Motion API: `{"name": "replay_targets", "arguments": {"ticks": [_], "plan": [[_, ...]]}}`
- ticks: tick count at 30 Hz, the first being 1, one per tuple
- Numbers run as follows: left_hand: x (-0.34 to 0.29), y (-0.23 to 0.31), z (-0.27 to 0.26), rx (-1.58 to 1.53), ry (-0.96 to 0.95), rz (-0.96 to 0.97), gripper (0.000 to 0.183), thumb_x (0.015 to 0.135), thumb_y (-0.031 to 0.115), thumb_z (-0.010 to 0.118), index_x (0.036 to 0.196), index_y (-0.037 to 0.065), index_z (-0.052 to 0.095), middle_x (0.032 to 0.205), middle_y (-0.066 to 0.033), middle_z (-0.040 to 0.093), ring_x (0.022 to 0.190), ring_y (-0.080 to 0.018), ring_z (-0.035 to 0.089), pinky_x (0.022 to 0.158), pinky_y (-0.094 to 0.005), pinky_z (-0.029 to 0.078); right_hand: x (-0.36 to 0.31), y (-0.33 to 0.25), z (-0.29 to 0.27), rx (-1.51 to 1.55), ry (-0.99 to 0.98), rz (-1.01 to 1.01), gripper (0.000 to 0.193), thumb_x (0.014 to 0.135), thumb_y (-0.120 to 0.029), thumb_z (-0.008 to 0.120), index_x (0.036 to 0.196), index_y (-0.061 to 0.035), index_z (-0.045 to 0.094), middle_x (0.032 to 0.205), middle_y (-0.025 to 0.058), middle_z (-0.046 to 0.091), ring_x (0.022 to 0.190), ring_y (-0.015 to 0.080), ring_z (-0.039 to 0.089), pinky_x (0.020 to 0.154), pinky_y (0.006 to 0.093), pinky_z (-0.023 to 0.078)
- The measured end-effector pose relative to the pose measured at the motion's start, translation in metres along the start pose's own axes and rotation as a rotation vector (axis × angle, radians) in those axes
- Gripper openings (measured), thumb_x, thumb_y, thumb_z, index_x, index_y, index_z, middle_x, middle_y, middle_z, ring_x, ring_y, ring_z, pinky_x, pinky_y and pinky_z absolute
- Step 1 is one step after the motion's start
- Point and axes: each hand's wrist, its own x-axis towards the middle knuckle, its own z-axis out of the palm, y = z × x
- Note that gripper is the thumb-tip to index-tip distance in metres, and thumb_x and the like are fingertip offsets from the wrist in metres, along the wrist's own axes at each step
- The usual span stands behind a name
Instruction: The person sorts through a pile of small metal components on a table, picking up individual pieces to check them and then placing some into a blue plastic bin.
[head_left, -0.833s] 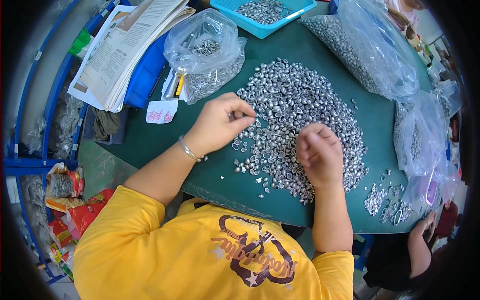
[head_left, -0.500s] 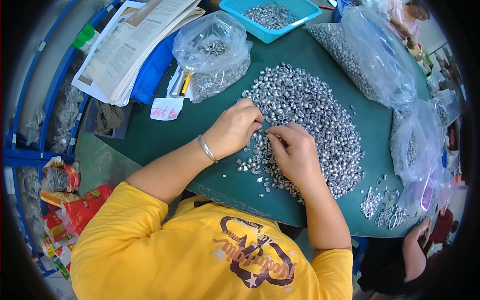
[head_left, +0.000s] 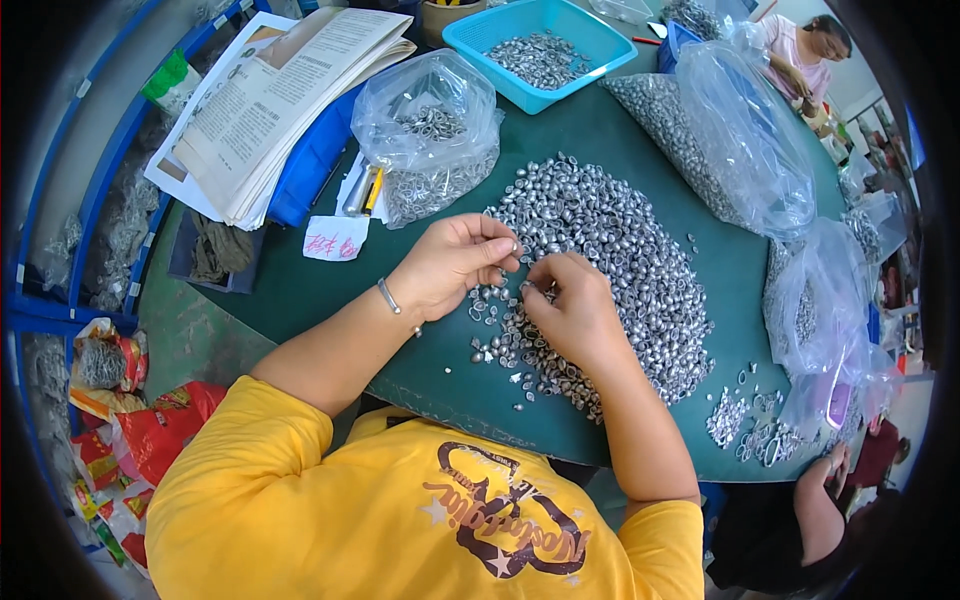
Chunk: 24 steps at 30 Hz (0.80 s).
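A wide heap of small, silver-coloured, rounded metal pieces [head_left: 630, 270] lies on the green tabletop. My left hand [head_left: 455, 262], with a metal bangle at the wrist, is raised at the heap's left edge. Its thumb and forefinger pinch what looks like one small metal piece, a bright speck at the fingertips. Close beside it, my right hand [head_left: 575, 308] rests over the heap's near left side, fingers curled together; what they hold, if anything, is hidden. Loose metal pieces [head_left: 500, 345] are scattered below the hands.
At the back are a blue basket [head_left: 600, 72] of metal pieces and a filled plastic bag [head_left: 430, 130]. Newspapers [head_left: 285, 110] lie far left. More filled bags [head_left: 690, 130] stand right, near small piles [head_left: 725, 418]. One person [head_left: 800, 65] sits across; another's arm [head_left: 820, 505] shows lower right.
My left hand has turned, its fingers lifting off the pieces into a visible pinch. My right hand has shifted slightly left, staying by the heap. The whole view has moved a little.
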Motion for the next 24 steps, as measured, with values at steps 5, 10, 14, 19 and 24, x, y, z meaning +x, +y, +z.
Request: {"name": "replay_targets", "arguments": {"ticks": [5,10,14,19,24], "plan": [[-0.004,-0.003,0.001,-0.213,-0.107,-0.147,0.015,0.086,0.012,0.051,0.095,0.000,0.056,0.084,-0.0050,0.057,0.071,-0.0095,0.055,0.063,-0.0207,0.047,-0.007,0.006,-0.003,0.680,0.012,0.222,0.008,0.071,-0.002,0.062,0.078,0.0003,0.058,0.069,0.0022,0.060,0.061,0.0040,0.050,0.056,0.0181,0.041],[-0.004,-0.006,0.002,-0.224,-0.114,-0.199,0.015,0.086,0.011,0.051,0.096,0.000,0.056,0.086,-0.0058,0.058,0.071,-0.0095,0.055,0.064,-0.0210,0.047,-0.010,0.010,0.004,0.883,0.107,0.206,0.011,0.071,0.004,0.061,0.080,0.0003,0.056,0.076,0.0035,0.061,0.064,0.0033,0.050,0.057,0.0157,0.040],[-0.006,-0.008,0.004,-0.208,-0.143,-0.232,0.013,0.085,0.007,0.052,0.095,-0.001,0.055,0.089,-0.0082,0.059,0.077,-0.0121,0.058,0.068,-0.0226,0.049,-0.014,0.012,0.008,0.754,0.158,0.136,0.016,0.070,0.004,0.062,0.084,0.0000,0.055,0.068,-0.0023,0.053,0.056,0.0012,0.042,0.051,0.0155,0.035],[-0.008,-0.007,0.007,-0.203,-0.145,-0.221,0.013,0.083,0.003,0.052,0.095,-0.001,0.055,0.092,-0.0105,0.059,0.084,-0.0163,0.060,0.071,-0.0241,0.050,-0.021,0.012,0.013,0.582,0.317,-0.035,0.019,0.069,0.004,0.063,0.085,-0.0027,0.055,0.068,-0.0007,0.053,0.052,0.0022,0.041,0.046,0.0170,0.034],[-0.007,-0.004,0.005,-0.239,-0.196,-0.176,0.015,0.081,0.001,0.051,0.095,-0.001,0.054,0.092,-0.0101,0.059,0.083,-0.0163,0.059,0.069,-0.0243,0.050,-0.020,0.015,0.010,0.609,0.341,-0.132,0.022,0.069,0.007,0.062,0.088,-0.0020,0.054,0.073,0.0006,0.057,0.055,0.0028,0.044,0.047,0.0166,0.035]]}}
